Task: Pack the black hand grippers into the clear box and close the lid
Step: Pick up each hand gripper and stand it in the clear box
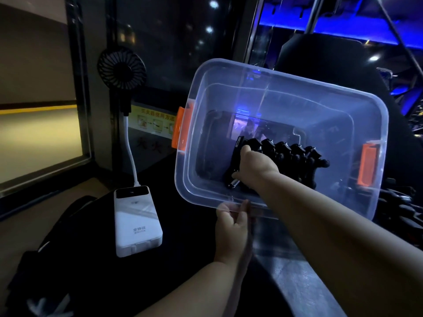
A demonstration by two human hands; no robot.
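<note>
From my feed the desk reads as a dark, almost black surface, with a grey mottled strip running along its near right edge. A white power bank lies flat on it at the left, and its white cable rises from the far end towards a small black fan at the back. Dark fabric lies bunched on the near left. A heap of black shapes sits at the far right, too dim to identify. I cannot tell whether the tilted clear box touches the desk.
</note>
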